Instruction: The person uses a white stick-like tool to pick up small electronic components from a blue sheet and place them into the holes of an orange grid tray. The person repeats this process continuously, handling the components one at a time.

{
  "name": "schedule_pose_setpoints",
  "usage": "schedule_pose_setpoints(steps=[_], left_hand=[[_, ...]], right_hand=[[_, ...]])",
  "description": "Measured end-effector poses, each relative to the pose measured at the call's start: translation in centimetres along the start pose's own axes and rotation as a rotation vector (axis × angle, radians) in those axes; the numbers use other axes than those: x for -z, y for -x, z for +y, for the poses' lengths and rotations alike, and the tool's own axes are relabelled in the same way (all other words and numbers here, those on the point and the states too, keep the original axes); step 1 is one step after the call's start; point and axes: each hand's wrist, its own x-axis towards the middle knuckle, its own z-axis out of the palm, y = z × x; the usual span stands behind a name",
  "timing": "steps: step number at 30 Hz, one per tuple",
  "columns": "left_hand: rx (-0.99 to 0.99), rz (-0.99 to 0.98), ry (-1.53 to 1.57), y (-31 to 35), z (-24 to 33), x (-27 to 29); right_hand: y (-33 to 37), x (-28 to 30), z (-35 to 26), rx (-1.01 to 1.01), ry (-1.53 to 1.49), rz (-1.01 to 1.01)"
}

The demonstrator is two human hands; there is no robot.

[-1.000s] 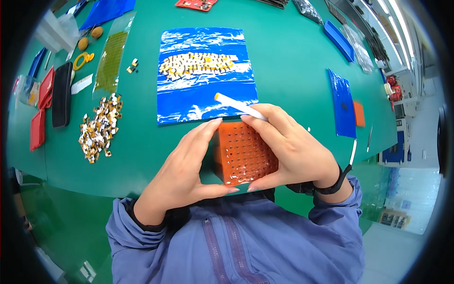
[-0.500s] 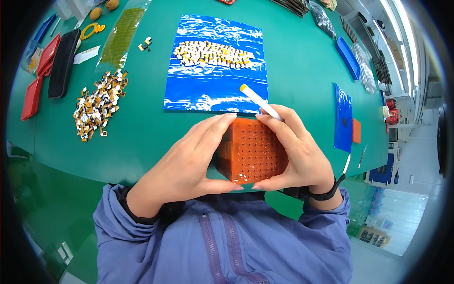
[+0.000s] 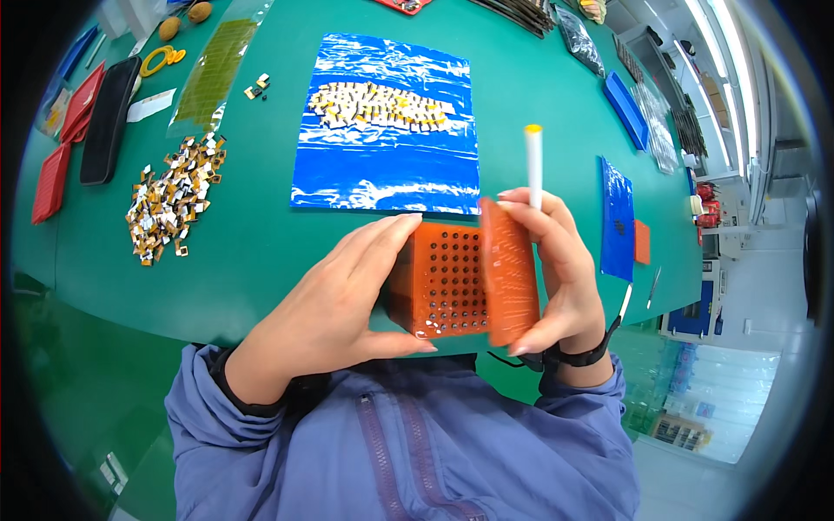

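A stack of orange-red trays (image 3: 452, 278) stands in front of me at the table's near edge. Its top face has rows of holes with dark round pieces in them. My left hand (image 3: 321, 300) grips the stack along its left side, fingertips at the far corner and thumb at the near edge. With my right hand (image 3: 565, 278) I hold one thin orange-red tray (image 3: 510, 278), tilted up at the right of the stack. A white pen-like stick (image 3: 533, 169) with a yellow end also sticks up between my right fingers.
Beyond the stack lies a blue sheet (image 3: 382, 182) bearing a cluster of small white-and-yellow parts (image 3: 378, 106). A loose pile of similar parts (image 3: 176, 200) is on the left, near a black case (image 3: 111, 122) and red trays (image 3: 52, 182). Another blue sheet (image 3: 618, 217) lies right.
My right hand has lifted the top tray from the stack and tipped it up to the right, baring the dark pieces beneath. The white stick has swung upright.
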Motion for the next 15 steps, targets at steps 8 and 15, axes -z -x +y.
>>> schedule_pose_setpoints(steps=[8, 15], left_hand=[[0.049, -0.029, 0.023, -0.3, 0.4, 0.2], [0.055, -0.027, -0.012, -0.3, 0.5, 0.0]], right_hand=[[2.0, -0.9, 2.4, 0.047, -0.964, 0.313], [2.8, -1.2, 2.7, -0.005, -1.241, 0.397]])
